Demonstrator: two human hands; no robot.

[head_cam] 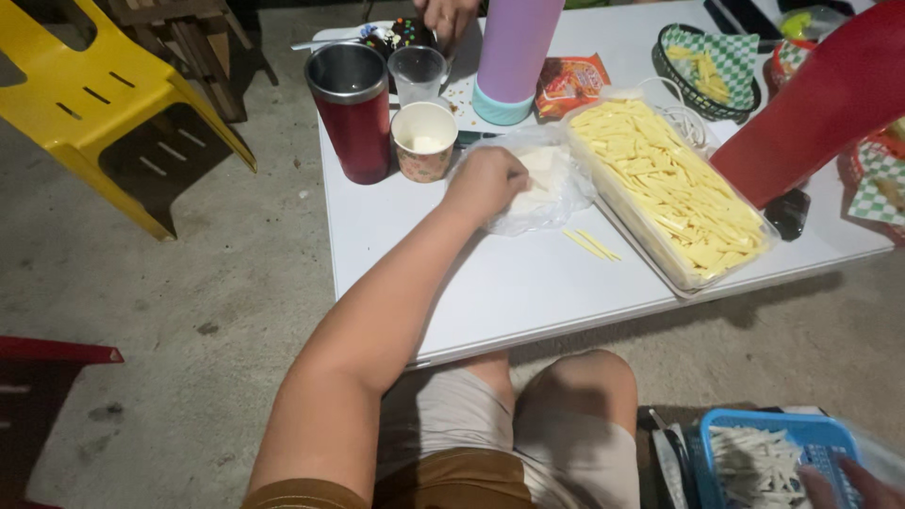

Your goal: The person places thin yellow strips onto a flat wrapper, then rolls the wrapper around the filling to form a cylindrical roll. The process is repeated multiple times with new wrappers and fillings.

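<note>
On the white table (490, 283), the left hand (485, 181) is reaching into a clear plastic bag (556, 193), fingers curled together and pinching the pale sheets inside. Just beside the bag, a long tray (674, 193) of yellow strips is sitting. Low at the frame's corner, the right hand (853, 483) is resting against a blue basket (787, 457), fingers loosely bent, grip unclear.
</note>
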